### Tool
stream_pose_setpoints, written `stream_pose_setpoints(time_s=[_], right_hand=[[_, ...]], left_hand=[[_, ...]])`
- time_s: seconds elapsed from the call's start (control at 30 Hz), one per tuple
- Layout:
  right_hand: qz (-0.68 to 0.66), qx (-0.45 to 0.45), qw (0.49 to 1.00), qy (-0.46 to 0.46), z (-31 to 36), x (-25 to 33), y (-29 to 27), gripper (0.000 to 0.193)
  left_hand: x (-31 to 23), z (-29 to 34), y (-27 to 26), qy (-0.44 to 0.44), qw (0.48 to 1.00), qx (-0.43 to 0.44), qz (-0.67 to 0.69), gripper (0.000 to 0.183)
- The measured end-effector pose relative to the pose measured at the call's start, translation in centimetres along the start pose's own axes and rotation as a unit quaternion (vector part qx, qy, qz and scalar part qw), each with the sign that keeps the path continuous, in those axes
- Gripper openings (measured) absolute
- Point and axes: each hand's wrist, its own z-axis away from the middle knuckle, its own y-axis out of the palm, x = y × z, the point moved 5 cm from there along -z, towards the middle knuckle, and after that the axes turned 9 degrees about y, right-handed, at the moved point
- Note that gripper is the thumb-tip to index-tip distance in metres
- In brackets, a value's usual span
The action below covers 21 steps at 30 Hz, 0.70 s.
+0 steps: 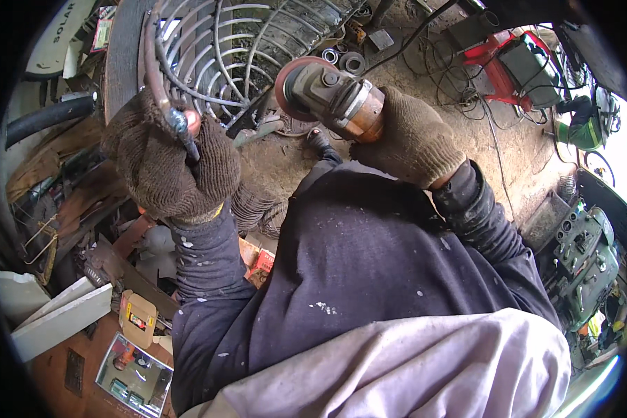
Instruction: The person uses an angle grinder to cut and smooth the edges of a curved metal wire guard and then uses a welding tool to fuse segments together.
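Note:
My left hand (171, 164), in a brown knitted glove, is closed around a bent metal rod (154, 66) with a bluish, rough spot near its lower end. One bare fingertip pokes out of the glove beside that spot. Beyond it lies a round grille of curved metal bars (216, 52); whether the rod is joined to it I cannot tell. My right hand (414, 136), also gloved, grips an angle grinder (341, 101) by its body. The grinder's reddish disc (289, 87) faces left, near the grille's edge and apart from the rod. Blur does not show whether the disc spins.
Bearing rings (353, 63) lie on the floor ahead. Tangled cables (460, 76) run by a red plastic stool (494, 66) at the right. A grey-green machine (582, 258) stands at the right. Coiled wire (254, 209), small boxes and scrap crowd the left side. A foot (318, 139) shows below the grinder.

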Motion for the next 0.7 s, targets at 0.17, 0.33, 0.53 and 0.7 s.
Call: stream_pose_setpoints(time_s=[0.17,0.33,0.53,0.7], right_hand=[[0.001,-0.007,1.0,0.007,0.0,0.3,-0.8,0.064],[0.014,-0.013,1.0,0.001,-0.5,-0.3,-0.3,0.061],[0.047,-0.01,0.999,0.004,-1.5,1.3,-0.8,0.056],[0.086,0.0,0.996,0.007,-2.2,2.8,-0.6,0.054]], left_hand=[[-0.6,-1.3,-0.5,0.055,0.998,0.015,-0.041,0.011],[0.5,1.1,-0.2,-0.013,0.999,0.032,-0.028,0.017],[0.3,1.1,-0.6,-0.02,0.996,0.078,-0.04,0.031],[0.5,2.0,-0.6,-0.063,0.991,0.115,-0.016,0.026]])
